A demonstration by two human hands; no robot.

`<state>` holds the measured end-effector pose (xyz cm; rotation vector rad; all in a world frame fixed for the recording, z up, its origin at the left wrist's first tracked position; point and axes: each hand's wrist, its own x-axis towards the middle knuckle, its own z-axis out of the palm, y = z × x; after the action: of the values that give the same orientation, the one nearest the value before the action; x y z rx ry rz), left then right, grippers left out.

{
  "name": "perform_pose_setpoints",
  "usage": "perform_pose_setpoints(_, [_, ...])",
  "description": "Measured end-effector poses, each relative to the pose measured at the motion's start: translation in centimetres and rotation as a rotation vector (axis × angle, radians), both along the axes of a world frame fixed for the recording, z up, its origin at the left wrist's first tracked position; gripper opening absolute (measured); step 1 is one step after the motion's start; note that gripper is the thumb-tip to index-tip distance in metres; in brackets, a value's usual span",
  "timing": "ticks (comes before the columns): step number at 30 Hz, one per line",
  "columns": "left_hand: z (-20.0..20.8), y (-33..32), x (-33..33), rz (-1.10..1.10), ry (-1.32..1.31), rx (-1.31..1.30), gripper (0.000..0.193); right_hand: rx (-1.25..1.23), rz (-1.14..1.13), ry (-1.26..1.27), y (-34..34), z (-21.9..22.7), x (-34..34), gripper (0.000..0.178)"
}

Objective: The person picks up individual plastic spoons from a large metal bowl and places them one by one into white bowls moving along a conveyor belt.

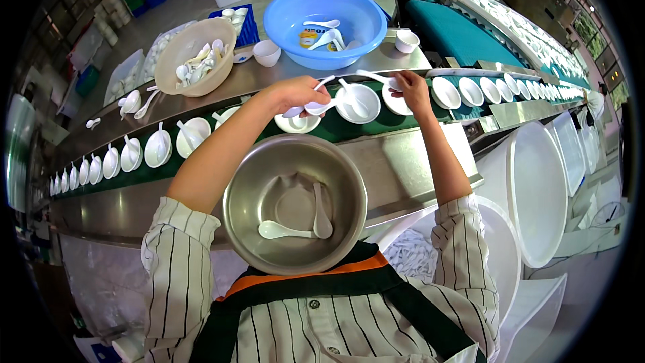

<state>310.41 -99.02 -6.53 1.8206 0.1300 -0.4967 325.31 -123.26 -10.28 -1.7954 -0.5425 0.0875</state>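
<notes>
My left hand [304, 96] is closed around a few white spoons [317, 105] over the green conveyor belt, its fingers wrapped about them. To its right, my right hand [411, 93] pinches a white spoon [373, 76], whose length points left. Below that hand lies a white bowl [395, 102] on the belt, partly covered by the fingers. Between my hands sits another white bowl [357, 103] with a spoon in it. Under my left hand a further bowl [297, 125] is partly hidden. In front of me, a steel basin [295, 154] holds two white spoons [285, 230].
The green conveyor belt [151, 169] carries a row of bowls, those at left with spoons. A blue basin [326, 0] and a beige basin [171, 44], both with spoons, stand behind it. A white tub [507, 228] is at right; a teal conveyor [463, 33] lies beyond.
</notes>
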Motion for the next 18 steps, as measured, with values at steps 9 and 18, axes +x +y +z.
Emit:
perform_pose_setpoints(9, [-0.6, -4.9, 2.7, 0.297, -0.302, -0.221, 0.018, 0.039, 0.155, 0.004, 1.4, -0.5, -2.9, 0.036])
perform_pose_setpoints(18, [-1.0, -8.2, 4.8, 0.384, -0.353, -0.161, 0.039, -0.018, -0.187, -0.344, 0.0, 0.6, 3.0, 0.020])
